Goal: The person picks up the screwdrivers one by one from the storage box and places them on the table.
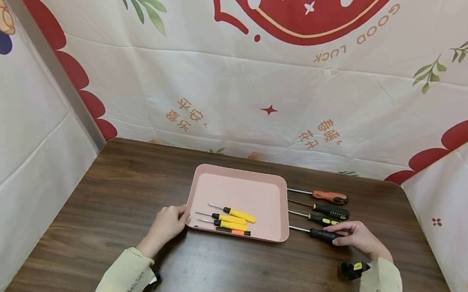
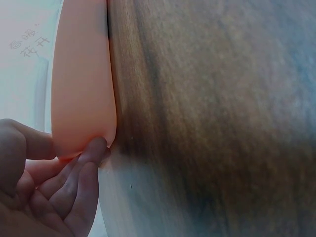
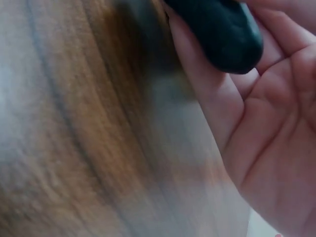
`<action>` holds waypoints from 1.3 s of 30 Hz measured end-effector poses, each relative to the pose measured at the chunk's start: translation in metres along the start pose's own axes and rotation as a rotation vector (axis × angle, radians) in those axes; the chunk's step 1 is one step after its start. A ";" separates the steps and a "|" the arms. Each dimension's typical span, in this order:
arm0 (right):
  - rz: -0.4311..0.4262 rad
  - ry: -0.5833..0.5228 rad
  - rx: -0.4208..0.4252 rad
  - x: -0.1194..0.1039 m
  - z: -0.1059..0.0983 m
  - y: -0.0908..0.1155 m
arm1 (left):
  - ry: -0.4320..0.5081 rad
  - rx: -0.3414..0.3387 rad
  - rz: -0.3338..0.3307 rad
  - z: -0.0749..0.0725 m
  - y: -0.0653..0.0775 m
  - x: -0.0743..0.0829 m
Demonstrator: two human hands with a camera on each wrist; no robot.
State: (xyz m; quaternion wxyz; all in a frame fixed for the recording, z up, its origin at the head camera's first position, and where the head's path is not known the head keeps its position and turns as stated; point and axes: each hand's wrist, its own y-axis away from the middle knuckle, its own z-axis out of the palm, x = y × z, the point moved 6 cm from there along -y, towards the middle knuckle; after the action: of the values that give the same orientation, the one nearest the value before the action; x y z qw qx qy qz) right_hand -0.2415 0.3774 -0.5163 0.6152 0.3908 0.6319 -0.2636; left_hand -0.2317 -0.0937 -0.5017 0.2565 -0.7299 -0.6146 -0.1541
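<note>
A pink tray (image 1: 234, 188) lies on the table with several small screwdrivers (image 1: 231, 219) near its front side, most with yellow handles. My left hand (image 1: 170, 224) grips the tray's near left corner. In the left wrist view, thumb and fingers pinch the tray's end (image 2: 84, 89). To the right of the tray my right hand (image 1: 357, 239) holds the handle of a black-handled screwdriver (image 1: 321, 235), whose shaft points left at the tray. The right wrist view shows the dark handle end (image 3: 227, 39) between thumb and fingers; the shaft is out of sight there.
Beyond the held screwdriver lie an orange-handled screwdriver (image 1: 330, 197), a black one with yellow dots (image 1: 330, 211) and a black-and-yellow one (image 1: 319, 220). A printed cloth (image 1: 239, 86) hangs behind the wooden table (image 1: 256, 278). A black wrist device (image 1: 352, 270) sits by the right sleeve.
</note>
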 end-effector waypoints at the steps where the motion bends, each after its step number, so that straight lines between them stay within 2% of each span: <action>1: 0.003 0.005 0.010 0.001 0.000 0.000 | -0.001 0.000 0.001 0.000 0.000 0.000; 10: 0.008 0.198 0.109 0.003 -0.001 0.000 | 0.003 -0.005 -0.004 0.000 0.000 0.000; 14: 0.011 0.248 0.139 0.005 -0.001 0.000 | 0.006 -0.009 -0.010 0.000 0.000 0.000; 26: 0.107 0.424 0.220 0.003 -0.002 -0.001 | 0.008 -0.011 -0.019 0.000 0.001 0.000; 31: 0.156 0.436 0.220 0.002 -0.002 -0.002 | 0.007 -0.007 -0.016 0.000 0.001 -0.001; 39: 0.176 0.480 0.246 0.004 -0.005 -0.002 | 0.012 -0.012 -0.021 0.001 0.000 -0.002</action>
State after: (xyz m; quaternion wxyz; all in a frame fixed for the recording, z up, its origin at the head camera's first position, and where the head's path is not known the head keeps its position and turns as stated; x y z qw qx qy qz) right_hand -0.2461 0.3811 -0.5205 0.4165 0.5672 0.6863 -0.1838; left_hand -0.2317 -0.0944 -0.5038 0.2539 -0.7242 -0.6196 -0.1648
